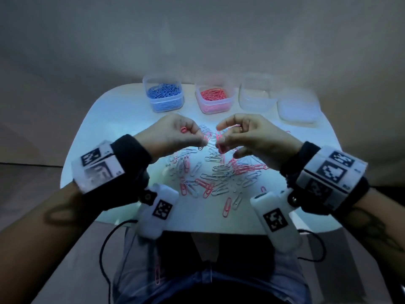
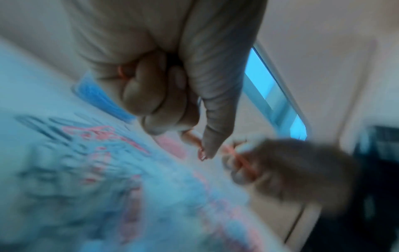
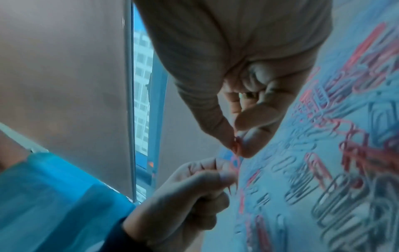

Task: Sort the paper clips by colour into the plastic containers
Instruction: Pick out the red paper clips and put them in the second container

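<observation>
A heap of pink and silver paper clips (image 1: 217, 172) lies on the white table (image 1: 105, 119). Both hands hover over its far side, fingertips almost meeting. My left hand (image 1: 175, 132) is curled and pinches pink clips (image 2: 199, 150) between thumb and forefinger, with another pink clip (image 1: 183, 129) poking out of the fist. My right hand (image 1: 241, 132) pinches pink clips (image 1: 220, 142) between thumb and forefinger (image 3: 237, 145). At the back stand a container of blue clips (image 1: 163, 95), a container of pink clips (image 1: 213, 98) and a clear container (image 1: 256, 95).
A clear lid (image 1: 298, 108) lies flat at the back right. One pink clip (image 1: 226, 207) lies alone near the front edge, and another pink clip (image 1: 157, 275) sits on my lap. Cables hang below the table. The left wrist view is blurred.
</observation>
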The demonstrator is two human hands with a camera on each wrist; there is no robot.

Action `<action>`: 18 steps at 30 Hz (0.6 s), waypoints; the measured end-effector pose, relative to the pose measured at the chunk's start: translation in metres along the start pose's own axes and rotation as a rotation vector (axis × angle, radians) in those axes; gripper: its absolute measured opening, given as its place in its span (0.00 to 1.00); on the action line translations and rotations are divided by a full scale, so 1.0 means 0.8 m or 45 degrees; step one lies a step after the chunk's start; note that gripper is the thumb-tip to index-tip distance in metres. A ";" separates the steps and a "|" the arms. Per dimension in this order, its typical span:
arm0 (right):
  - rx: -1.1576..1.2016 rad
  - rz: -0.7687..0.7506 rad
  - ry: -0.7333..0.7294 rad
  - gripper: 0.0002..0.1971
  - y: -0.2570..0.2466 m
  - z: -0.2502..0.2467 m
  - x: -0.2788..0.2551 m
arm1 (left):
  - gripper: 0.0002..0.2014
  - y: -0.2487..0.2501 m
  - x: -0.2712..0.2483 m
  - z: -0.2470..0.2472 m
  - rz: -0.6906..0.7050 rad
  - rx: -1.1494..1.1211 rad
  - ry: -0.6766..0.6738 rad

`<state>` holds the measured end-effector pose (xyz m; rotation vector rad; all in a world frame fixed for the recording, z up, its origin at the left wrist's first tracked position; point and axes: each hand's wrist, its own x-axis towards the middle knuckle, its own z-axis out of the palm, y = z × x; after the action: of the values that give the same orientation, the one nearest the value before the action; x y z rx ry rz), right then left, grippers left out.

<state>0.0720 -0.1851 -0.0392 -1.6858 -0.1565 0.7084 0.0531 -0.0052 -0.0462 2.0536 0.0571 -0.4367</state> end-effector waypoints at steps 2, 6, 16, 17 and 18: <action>0.124 -0.045 -0.005 0.10 0.000 0.006 -0.011 | 0.08 0.000 -0.008 0.000 0.020 -0.263 -0.013; 0.165 -0.101 0.044 0.03 0.001 0.019 -0.027 | 0.09 0.004 -0.021 0.014 0.089 -0.357 0.045; 0.331 -0.009 0.014 0.07 -0.001 0.021 -0.036 | 0.13 -0.011 -0.028 0.038 -0.247 -1.372 0.228; 0.357 0.008 -0.011 0.06 -0.001 0.020 -0.037 | 0.15 -0.013 -0.027 0.040 -0.307 -1.547 0.189; 0.361 0.017 -0.034 0.04 -0.003 0.021 -0.038 | 0.15 -0.014 -0.027 0.043 -0.352 -1.654 0.138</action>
<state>0.0395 -0.1845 -0.0269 -1.4088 -0.0597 0.7274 0.0208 -0.0262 -0.0635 0.7786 0.5442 -0.3099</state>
